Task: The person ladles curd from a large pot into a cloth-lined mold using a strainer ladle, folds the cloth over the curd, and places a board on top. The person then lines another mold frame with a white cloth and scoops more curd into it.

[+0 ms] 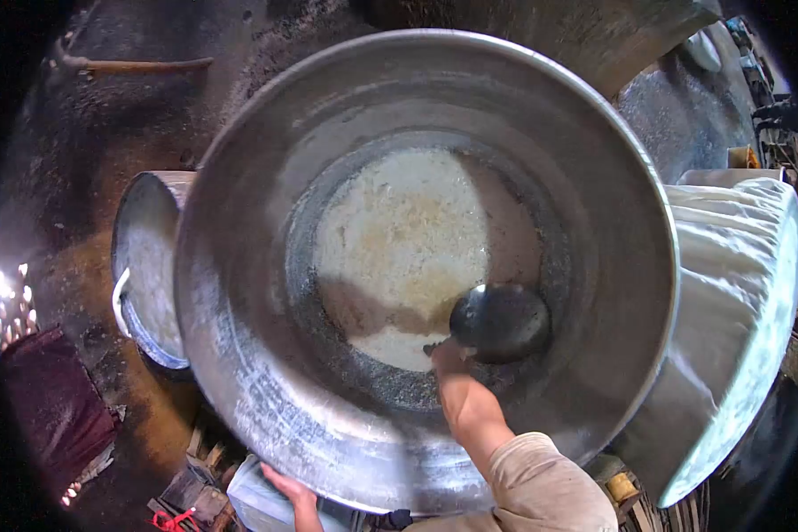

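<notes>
A very large metal pot (426, 452) fills the middle of the view, with a pale layer of liquid or paste (408, 230) on its bottom. Deep inside it, my right hand (452, 355) is closed on the short handle of a dark round scoop (501, 321), which rests low at the right of the pale layer. At the pot's lower left rim, my left hand (291, 488) lies against the outside with its fingers stretched out.
Left of the pot stands a smaller metal pot (151, 257) with a white handle. A cloth-covered vessel (727, 293) is on the right. A light container (257, 496) sits below, near red string (173, 520). A dark red cloth (58, 399) and a wooden stick (151, 66) lie at left.
</notes>
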Demonstrator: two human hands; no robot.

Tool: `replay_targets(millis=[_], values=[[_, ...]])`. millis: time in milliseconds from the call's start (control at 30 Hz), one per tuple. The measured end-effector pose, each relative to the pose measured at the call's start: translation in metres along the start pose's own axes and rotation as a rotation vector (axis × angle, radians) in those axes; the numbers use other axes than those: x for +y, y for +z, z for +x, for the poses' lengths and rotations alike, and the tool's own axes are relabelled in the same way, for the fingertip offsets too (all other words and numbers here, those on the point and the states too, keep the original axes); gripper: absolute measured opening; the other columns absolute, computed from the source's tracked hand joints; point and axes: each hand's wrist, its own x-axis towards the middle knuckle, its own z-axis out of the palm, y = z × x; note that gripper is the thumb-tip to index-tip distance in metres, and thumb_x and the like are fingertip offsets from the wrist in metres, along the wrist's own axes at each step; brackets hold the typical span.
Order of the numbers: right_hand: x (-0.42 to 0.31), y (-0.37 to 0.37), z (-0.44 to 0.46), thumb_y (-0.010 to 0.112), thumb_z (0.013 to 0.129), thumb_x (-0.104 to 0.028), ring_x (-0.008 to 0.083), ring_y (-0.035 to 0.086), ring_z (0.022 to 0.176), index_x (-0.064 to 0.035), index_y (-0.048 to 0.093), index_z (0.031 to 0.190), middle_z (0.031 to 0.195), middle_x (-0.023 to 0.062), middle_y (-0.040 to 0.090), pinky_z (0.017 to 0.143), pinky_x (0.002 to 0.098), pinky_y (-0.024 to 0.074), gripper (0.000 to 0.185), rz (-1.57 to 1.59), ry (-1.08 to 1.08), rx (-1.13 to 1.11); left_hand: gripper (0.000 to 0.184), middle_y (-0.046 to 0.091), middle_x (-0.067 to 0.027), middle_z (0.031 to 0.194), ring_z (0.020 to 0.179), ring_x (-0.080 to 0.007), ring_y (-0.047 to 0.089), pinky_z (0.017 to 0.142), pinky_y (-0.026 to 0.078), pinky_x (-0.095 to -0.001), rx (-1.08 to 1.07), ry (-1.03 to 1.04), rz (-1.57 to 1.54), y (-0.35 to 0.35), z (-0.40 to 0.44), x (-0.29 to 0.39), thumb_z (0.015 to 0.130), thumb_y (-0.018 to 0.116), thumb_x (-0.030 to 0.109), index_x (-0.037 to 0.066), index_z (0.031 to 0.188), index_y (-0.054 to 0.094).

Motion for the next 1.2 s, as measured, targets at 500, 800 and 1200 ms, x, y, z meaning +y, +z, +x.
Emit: replay_targets(millis=[500, 800, 1200], values=[[-0.027, -0.075, 0.174, 0.055, 0.076, -0.010, 0.0165, 0.047, 0.042, -0.0075, 0.049, 0.078, 0.055, 0.0063, 0.048, 0.037, 0.0315, 0.0404, 0.006, 1.033, 0.040, -0.225, 0.066, 0.031, -0.0106, 0.133, 0.117, -0.0295, 0.035, 0.097, 0.029, -0.0405, 0.224, 0.209, 0.097, -0.021, 0.015, -0.007, 0.082, 0.029, 0.057, 0.009, 0.128, 0.034], [-0.045, -0.171, 0.063, 0.063, 0.073, -0.019, 0.0188, 0.050, 0.045, -0.0049, 0.050, 0.079, 0.058, 0.0058, 0.052, 0.041, 0.0340, 0.0421, 0.020, 0.439, -0.182, -0.235, 0.069, 0.033, -0.0092, 0.132, 0.116, -0.0286, 0.037, 0.098, 0.029, -0.0372, -0.103, 0.038, -0.139, 0.001, -0.001, 0.002, 0.083, 0.031, 0.057, 0.008, 0.131, 0.027], [-0.145, -0.312, -0.316, 0.062, 0.072, -0.009, 0.0116, 0.050, 0.042, -0.0017, 0.052, 0.064, 0.053, 0.0052, 0.053, 0.036, 0.0284, 0.0390, 0.014, -0.546, -0.513, -0.354, 0.027, 0.060, -0.0036, 0.089, 0.084, -0.0122, 0.053, 0.075, 0.040, -0.0250, -0.265, 0.158, -0.041, -0.070, -0.040, 0.004, 0.082, 0.049, 0.021, 0.001, 0.097, 0.059]])
